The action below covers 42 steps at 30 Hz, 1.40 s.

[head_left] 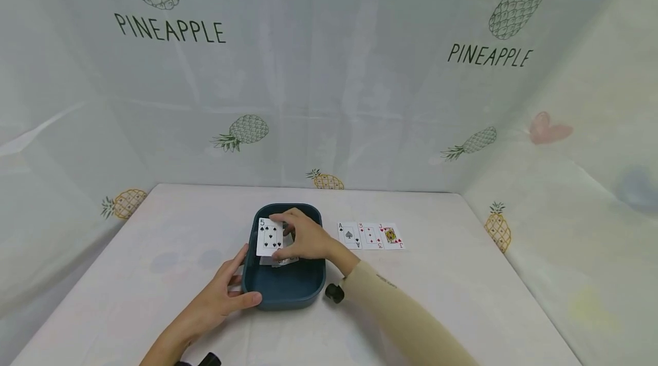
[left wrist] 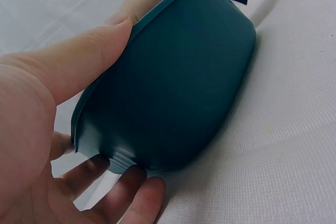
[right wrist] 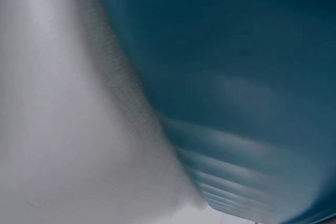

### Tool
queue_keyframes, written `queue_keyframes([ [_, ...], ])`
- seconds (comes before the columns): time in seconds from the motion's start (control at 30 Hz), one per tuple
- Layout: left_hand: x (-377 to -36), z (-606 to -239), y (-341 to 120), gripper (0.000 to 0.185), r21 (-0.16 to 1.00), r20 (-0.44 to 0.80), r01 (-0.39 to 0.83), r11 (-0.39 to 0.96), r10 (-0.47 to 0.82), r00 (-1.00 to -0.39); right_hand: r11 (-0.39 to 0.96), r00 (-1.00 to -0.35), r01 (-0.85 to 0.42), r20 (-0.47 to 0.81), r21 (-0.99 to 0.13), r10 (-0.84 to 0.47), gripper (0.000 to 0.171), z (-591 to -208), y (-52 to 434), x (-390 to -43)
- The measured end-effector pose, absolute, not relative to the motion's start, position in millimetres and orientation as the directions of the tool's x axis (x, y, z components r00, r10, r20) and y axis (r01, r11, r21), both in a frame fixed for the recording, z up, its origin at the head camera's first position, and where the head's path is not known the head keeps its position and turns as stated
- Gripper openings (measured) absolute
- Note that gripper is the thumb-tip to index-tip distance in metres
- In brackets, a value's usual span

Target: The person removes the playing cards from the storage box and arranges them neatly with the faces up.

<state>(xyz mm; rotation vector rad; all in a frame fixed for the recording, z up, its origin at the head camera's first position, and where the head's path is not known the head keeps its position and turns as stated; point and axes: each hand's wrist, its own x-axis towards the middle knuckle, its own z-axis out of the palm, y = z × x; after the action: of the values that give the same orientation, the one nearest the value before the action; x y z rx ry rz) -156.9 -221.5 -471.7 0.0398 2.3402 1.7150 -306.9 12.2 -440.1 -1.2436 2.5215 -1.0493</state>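
Nearest to us, our left hand [head_left: 218, 297] is steadying the dark teal tray [head_left: 308, 289] at its near left corner, the thumb lying along the near rim and the fingers [left wrist: 142, 198] reaching loosely round the outer wall down to the table [head_left: 452, 297]; the left wrist view is showing that same cupped hold, thumb on the rim and fingertips under the curve of the wall. Just beyond it, our right hand [head_left: 307, 236] is reaching in over the tray from the right side, its sleeve crossing the tray's right edge, and its fingers are pinching a five of spades [head_left: 269, 237], thumb below and fingertips on the top edge. The card is hanging face up above the tray's left half, its long axis running away from us, so it is lying to the left of the right palm. More cards [head_left: 284, 261] are lying in the tray under it. The right wrist view is giving us only a blur of teal wall and white cloth. Farther right on the table, well apart from the tray, a row of three cards [head_left: 370, 236] is lying face up: an ace of spades, a red three and a jack.
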Motion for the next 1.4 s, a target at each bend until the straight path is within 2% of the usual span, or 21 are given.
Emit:
queue_keyframes([
  [0.33,-155.0,-475.1,-219.9,0.103,0.944,-0.194,-0.140,0.298,0.158,-0.968,0.380,-0.670,-0.602,0.185,-0.702,-0.719,0.087,-429.3,30.0,-300.1],
  [0.67,-154.5,-474.8,-218.4,0.106,0.943,-0.201,-0.154,0.294,0.137,-0.970,0.447,-0.693,-0.617,0.179,-0.648,-0.698,0.086,-412.6,63.4,-298.2],
  [1.03,-154.7,-469.2,-217.0,0.108,0.934,-0.197,-0.145,0.325,0.133,-0.971,0.502,-0.771,-0.563,0.198,-0.656,-0.606,0.087,-396.9,144.7,-310.6],
  [1.4,-154.4,-470.6,-216.1,0.107,0.932,-0.196,-0.144,0.333,0.127,-0.972,0.630,-0.844,-0.477,0.120,-0.613,-0.522,0.088,-404.4,240.7,-331.6],
])
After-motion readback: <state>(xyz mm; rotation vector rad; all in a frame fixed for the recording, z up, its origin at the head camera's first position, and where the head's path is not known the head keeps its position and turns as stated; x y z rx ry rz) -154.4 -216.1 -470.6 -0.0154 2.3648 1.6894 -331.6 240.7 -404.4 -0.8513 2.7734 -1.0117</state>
